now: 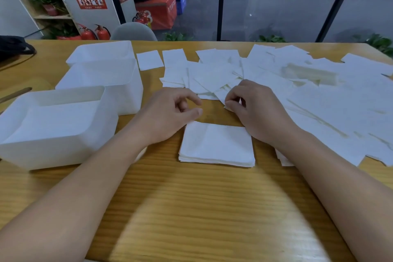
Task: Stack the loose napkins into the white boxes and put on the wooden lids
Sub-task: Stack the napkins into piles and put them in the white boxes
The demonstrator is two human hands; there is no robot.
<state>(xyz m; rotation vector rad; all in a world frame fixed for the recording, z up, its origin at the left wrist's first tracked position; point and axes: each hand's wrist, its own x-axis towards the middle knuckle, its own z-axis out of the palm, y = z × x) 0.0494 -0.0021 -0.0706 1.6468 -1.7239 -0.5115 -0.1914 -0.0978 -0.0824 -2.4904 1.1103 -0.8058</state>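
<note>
A neat napkin stack (217, 144) lies on the worktop (191, 208) at mid frame, just below both hands. The right hand (255, 112) pinches a loose napkin (228, 107); the left hand (170, 112) curls loosely, holding nothing. White boxes (63, 121) sit left.

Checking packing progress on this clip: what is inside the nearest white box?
The nearest white box shows only its bare white floor and inner walls; no napkins appear in it. Its near wall hides part of the floor. The stacked napkins lie on the table beside it.
</note>
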